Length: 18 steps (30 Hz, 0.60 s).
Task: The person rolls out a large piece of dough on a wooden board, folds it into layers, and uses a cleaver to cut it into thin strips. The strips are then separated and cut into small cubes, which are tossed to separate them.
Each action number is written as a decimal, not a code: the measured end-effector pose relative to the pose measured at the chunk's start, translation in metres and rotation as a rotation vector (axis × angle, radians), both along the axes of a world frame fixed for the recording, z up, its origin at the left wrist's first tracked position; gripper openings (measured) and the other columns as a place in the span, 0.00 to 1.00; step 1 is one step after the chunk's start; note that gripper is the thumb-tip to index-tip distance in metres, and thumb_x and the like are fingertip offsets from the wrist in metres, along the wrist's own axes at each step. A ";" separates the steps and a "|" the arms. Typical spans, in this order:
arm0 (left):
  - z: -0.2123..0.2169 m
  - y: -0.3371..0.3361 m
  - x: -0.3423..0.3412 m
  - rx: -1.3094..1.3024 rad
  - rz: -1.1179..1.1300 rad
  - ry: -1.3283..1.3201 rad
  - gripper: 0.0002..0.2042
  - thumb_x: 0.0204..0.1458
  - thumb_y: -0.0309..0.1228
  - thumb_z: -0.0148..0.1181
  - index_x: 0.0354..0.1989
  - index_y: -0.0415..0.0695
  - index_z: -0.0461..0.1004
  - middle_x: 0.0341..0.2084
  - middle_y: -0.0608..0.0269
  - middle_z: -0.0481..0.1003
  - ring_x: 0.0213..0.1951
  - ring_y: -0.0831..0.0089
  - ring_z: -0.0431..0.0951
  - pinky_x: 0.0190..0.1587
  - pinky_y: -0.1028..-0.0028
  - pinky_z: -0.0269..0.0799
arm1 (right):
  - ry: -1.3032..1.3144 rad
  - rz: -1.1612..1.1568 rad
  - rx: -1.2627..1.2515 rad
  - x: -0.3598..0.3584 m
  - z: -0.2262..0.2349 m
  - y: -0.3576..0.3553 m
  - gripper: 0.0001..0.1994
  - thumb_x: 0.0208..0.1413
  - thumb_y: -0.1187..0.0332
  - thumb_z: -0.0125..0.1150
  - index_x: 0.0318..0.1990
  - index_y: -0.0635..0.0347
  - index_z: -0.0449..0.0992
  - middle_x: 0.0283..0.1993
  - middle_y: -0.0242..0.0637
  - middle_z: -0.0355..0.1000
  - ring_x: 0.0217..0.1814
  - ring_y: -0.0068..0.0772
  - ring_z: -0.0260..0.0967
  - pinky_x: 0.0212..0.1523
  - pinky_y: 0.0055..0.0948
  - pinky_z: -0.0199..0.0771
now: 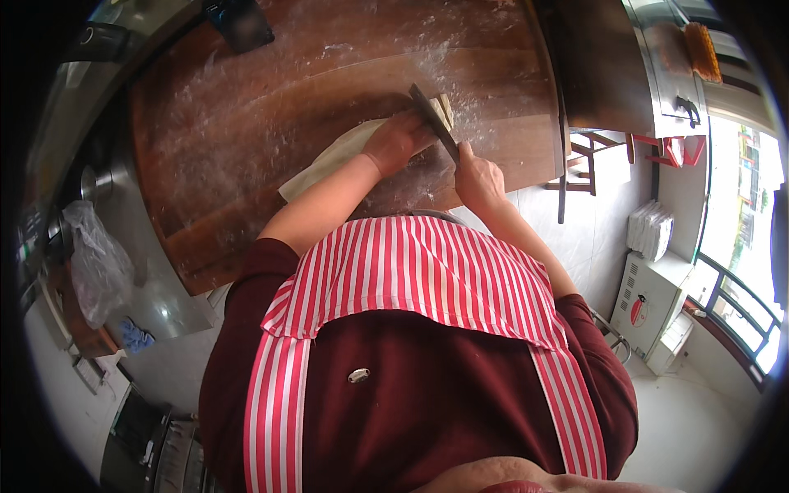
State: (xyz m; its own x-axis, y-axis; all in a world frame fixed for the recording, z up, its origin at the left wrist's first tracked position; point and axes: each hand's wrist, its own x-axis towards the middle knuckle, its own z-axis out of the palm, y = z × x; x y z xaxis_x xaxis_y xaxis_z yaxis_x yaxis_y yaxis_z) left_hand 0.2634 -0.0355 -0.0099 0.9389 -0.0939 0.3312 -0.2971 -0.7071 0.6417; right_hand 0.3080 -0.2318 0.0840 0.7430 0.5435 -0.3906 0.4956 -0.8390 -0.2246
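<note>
A long, folded sheet of pale dough [333, 164] lies slantwise on the floury wooden board. My left hand [399, 141] rests on its right part, palm down, fingers laid over the dough and pointing at the blade. My right hand [480, 179] is closed round the handle of a dark-bladed kitchen knife [433, 119]. The blade crosses the dough just beyond my left fingertips. On the blade's right side a few narrow cut strips of dough [446, 107] show. How deep the edge sits is hidden.
A dark phone-like object [238, 25] sits at the wooden board's [271, 107] far edge. To the left, a clear plastic bag [97, 263] hangs by a metal counter [164, 304]. At right are a wooden stool [585, 160], a white box-shaped appliance [645, 300] and a window.
</note>
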 end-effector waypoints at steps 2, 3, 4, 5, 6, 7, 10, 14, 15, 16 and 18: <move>-0.003 0.002 0.001 0.011 -0.034 -0.091 0.15 0.57 0.31 0.55 0.52 0.44 0.75 0.50 0.53 0.74 0.54 0.55 0.72 0.57 0.62 0.69 | -0.047 -0.005 0.117 0.010 -0.011 0.011 0.12 0.56 0.71 0.52 0.47 0.59 0.63 0.27 0.56 0.75 0.32 0.62 0.74 0.33 0.56 0.71; -0.005 0.003 0.000 0.018 -0.049 -0.136 0.15 0.58 0.32 0.55 0.52 0.44 0.74 0.49 0.52 0.74 0.51 0.55 0.74 0.54 0.62 0.71 | -0.070 -0.006 0.178 0.012 -0.012 0.015 0.11 0.56 0.72 0.51 0.46 0.60 0.63 0.26 0.56 0.75 0.31 0.62 0.74 0.33 0.55 0.72; -0.007 0.001 -0.004 -0.001 -0.017 -0.088 0.15 0.58 0.32 0.55 0.52 0.45 0.74 0.49 0.52 0.74 0.51 0.54 0.74 0.54 0.62 0.71 | -0.069 -0.012 0.174 0.012 -0.011 0.015 0.11 0.56 0.72 0.52 0.46 0.59 0.63 0.26 0.56 0.75 0.31 0.62 0.74 0.33 0.55 0.72; -0.008 0.000 -0.008 -0.020 0.017 -0.040 0.14 0.58 0.32 0.55 0.52 0.46 0.75 0.49 0.52 0.74 0.51 0.54 0.74 0.54 0.62 0.71 | -0.067 -0.017 0.170 0.014 -0.006 0.018 0.11 0.56 0.72 0.52 0.46 0.59 0.63 0.26 0.56 0.75 0.31 0.62 0.75 0.33 0.55 0.72; -0.009 0.000 -0.011 -0.040 0.050 0.007 0.14 0.58 0.32 0.55 0.52 0.47 0.75 0.48 0.53 0.75 0.51 0.54 0.74 0.54 0.62 0.71 | -0.066 -0.022 0.165 0.016 -0.001 0.021 0.11 0.56 0.71 0.52 0.46 0.59 0.63 0.26 0.56 0.75 0.31 0.62 0.75 0.33 0.55 0.72; -0.011 0.002 -0.010 0.013 0.053 -0.035 0.14 0.58 0.32 0.55 0.52 0.48 0.75 0.48 0.53 0.75 0.51 0.53 0.74 0.54 0.61 0.71 | -0.046 -0.014 0.125 0.010 0.010 0.018 0.10 0.56 0.72 0.51 0.46 0.58 0.63 0.27 0.56 0.75 0.33 0.62 0.75 0.34 0.55 0.72; -0.019 0.003 -0.014 0.100 0.051 -0.110 0.14 0.59 0.32 0.55 0.52 0.49 0.75 0.48 0.53 0.75 0.52 0.52 0.73 0.55 0.61 0.70 | 0.049 0.008 0.002 -0.009 0.027 0.006 0.15 0.57 0.70 0.52 0.51 0.56 0.63 0.27 0.57 0.74 0.33 0.65 0.73 0.36 0.58 0.69; -0.001 0.006 -0.011 0.119 -0.004 -0.137 0.14 0.58 0.32 0.56 0.53 0.49 0.75 0.50 0.54 0.74 0.54 0.54 0.72 0.56 0.61 0.69 | -0.011 0.043 0.008 -0.010 0.005 0.009 0.11 0.55 0.75 0.48 0.45 0.60 0.63 0.29 0.57 0.75 0.34 0.62 0.75 0.35 0.54 0.73; 0.001 0.006 -0.010 0.144 -0.010 -0.148 0.15 0.57 0.32 0.56 0.53 0.49 0.75 0.51 0.55 0.74 0.54 0.54 0.72 0.57 0.61 0.69 | -0.048 0.050 0.101 -0.005 -0.005 0.012 0.11 0.55 0.75 0.48 0.46 0.60 0.63 0.28 0.57 0.75 0.34 0.62 0.75 0.34 0.55 0.73; -0.001 0.004 -0.012 0.041 -0.001 -0.081 0.15 0.56 0.32 0.56 0.53 0.49 0.75 0.51 0.56 0.74 0.54 0.55 0.72 0.57 0.62 0.69 | -0.048 0.038 0.113 0.002 -0.011 0.013 0.11 0.55 0.75 0.48 0.46 0.60 0.63 0.28 0.57 0.75 0.33 0.62 0.75 0.34 0.55 0.73; -0.007 0.002 -0.014 -0.159 0.028 0.054 0.16 0.55 0.32 0.56 0.52 0.49 0.76 0.52 0.57 0.73 0.54 0.56 0.72 0.58 0.62 0.69 | -0.046 0.026 0.146 0.011 -0.005 0.029 0.11 0.55 0.75 0.48 0.46 0.59 0.63 0.28 0.57 0.75 0.33 0.63 0.75 0.33 0.55 0.72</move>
State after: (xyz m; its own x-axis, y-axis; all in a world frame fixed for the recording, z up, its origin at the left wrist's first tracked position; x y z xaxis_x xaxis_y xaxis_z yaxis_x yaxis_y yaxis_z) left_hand 0.2490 -0.0331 -0.0164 0.9573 -0.0179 0.2884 -0.2405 -0.6028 0.7608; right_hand 0.3191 -0.2031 0.0787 0.7431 0.6113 -0.2722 0.5293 -0.7858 -0.3199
